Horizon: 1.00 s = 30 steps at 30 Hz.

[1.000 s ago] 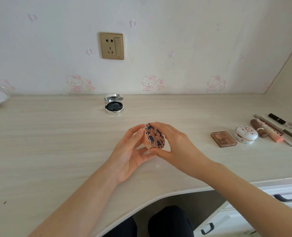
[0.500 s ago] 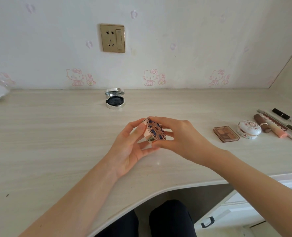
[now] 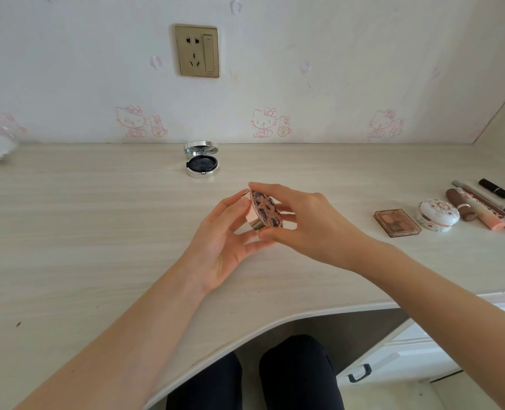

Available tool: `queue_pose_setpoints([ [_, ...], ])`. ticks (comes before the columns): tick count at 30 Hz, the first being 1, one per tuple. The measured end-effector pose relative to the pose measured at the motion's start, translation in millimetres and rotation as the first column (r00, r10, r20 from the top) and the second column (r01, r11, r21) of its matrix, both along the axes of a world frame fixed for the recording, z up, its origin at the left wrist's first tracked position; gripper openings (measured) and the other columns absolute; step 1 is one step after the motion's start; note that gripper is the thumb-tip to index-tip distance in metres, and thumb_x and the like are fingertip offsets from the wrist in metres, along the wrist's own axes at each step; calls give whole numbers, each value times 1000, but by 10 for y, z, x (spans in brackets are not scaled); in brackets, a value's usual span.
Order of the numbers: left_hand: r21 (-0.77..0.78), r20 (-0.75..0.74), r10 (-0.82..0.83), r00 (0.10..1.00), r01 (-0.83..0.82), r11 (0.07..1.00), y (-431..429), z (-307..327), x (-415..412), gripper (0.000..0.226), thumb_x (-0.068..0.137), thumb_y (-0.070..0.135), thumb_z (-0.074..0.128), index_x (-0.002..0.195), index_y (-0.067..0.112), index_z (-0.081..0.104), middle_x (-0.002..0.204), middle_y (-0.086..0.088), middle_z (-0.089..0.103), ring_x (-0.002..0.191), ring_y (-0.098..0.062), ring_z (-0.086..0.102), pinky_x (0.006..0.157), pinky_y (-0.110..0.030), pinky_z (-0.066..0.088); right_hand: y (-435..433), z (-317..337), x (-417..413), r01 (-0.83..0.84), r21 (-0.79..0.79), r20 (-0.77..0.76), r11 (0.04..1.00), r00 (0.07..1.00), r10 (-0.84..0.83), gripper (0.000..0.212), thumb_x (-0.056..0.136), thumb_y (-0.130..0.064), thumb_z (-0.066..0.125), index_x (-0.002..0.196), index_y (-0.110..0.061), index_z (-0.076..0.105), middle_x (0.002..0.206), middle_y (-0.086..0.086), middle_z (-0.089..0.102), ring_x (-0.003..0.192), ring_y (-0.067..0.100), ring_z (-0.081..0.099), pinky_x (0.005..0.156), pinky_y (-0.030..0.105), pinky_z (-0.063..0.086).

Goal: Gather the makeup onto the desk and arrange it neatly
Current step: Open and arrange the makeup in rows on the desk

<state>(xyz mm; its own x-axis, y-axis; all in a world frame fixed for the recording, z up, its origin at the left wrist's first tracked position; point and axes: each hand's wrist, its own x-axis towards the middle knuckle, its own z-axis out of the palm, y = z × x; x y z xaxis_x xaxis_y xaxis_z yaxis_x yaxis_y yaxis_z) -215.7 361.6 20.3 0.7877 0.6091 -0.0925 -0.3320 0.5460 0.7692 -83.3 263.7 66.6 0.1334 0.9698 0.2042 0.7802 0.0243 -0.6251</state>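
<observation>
Both hands meet over the middle of the desk [image 3: 103,220], with a round patterned compact [image 3: 265,213] between them. The right hand [image 3: 313,223] pinches it, index finger over the top rim and thumb under the lower edge. The left hand [image 3: 220,244] braces the other side, thumb at the upper rim and fingertips curled beneath. The compact is tipped on edge, with the dark-blotched pink lid facing the right hand and a glossy rose-gold side band showing. It looks lifted off the desk, though I cannot tell the gap for sure. Farther back, near the wall, a silver cushion compact [image 3: 201,161] lies open with its mirror lid up. At the right end is a loose row: eyeshadow palette [image 3: 397,221], white floral compact [image 3: 438,215], brown tube [image 3: 459,203], pink tube [image 3: 488,218] and black lipstick [image 3: 493,188].

Risks as I judge them: the hold is fingertips only on a slick band, so a twist or handover could let it slip. Dropped on its rim, it could roll toward the curved front edge and off onto the lap, or crack whatever pressed product is inside. If the lid is being worked, it may spring open suddenly. Setting it into the right-hand row could nudge the tubes, which are round and lie close together, so one bump could set several rolling. A reach past the open cushion compact could catch its upright lid.
</observation>
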Motion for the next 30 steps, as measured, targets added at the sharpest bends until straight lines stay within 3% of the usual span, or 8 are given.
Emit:
queue_pose_setpoints([
  [10,-74,0,7,1000,-7,997,11,0,3,20,85,23,61,94,12,76,108,-17,68,96,-35,67,78,-48,56,22,207,140,-71,-47,-73,996,995,68,61,83,-14,69,134,-40,49,128,-22,57,107,-3,61,97,21,48],
  [15,-77,11,-35,999,36,996,-3,-12,19,31,91,21,57,116,5,64,119,-23,63,108,-43,62,83,-51,55,21,190,209,-46,-82,50,996,998,50,49,91,-18,59,134,-39,49,125,-20,61,112,0,59,99,24,46],
  [18,-26,-36,-36,999,35,999,-5,-27,27,37,96,20,50,126,0,56,121,-26,62,107,-44,62,87,-53,54,8,139,224,-8,-7,181,1000,983,9,39,97,-15,52,132,-31,55,95,-22,68,88,-6,61,79,11,44],
  [20,42,-65,-4,998,7,999,-16,-39,40,35,97,16,48,127,0,55,119,-25,63,106,-41,64,89,-50,53,7,109,254,7,61,229,998,973,-21,34,97,-10,50,129,-21,59,69,-32,53,67,-13,53,66,5,37],
  [22,106,-105,62,992,-51,993,-30,-43,58,35,96,10,51,130,4,53,114,-20,67,102,-36,67,86,-44,56,17,89,277,23,90,258,996,965,-45,32,98,-10,49,127,-16,61,67,-34,47,64,-14,50,64,4,35],
  [25,245,-187,200,962,-151,958,-34,-69,58,43,92,5,59,132,17,49,104,-18,71,93,-30,69,76,-39,59,38,33,307,23,85,313,996,949,-49,27,99,-14,48,122,-16,63,75,-10,67,67,9,54,67,19,45],
  [27,405,-231,294,928,-183,896,-26,-91,45,38,89,2,63,124,16,57,99,-14,73,89,-29,70,76,-36,59,49,-21,323,23,86,348,996,936,-51,23,99,-17,46,114,-13,63,80,6,69,69,25,56,69,40,49],
  [30,708,-287,442,850,-123,696,-14,-139,45,20,82,5,71,99,16,71,89,5,74,83,-14,70,79,-23,55,66,-82,332,30,58,390,998,919,-50,22,100,-18,43,109,-8,60,86,12,68,81,33,60,71,47,49],
])
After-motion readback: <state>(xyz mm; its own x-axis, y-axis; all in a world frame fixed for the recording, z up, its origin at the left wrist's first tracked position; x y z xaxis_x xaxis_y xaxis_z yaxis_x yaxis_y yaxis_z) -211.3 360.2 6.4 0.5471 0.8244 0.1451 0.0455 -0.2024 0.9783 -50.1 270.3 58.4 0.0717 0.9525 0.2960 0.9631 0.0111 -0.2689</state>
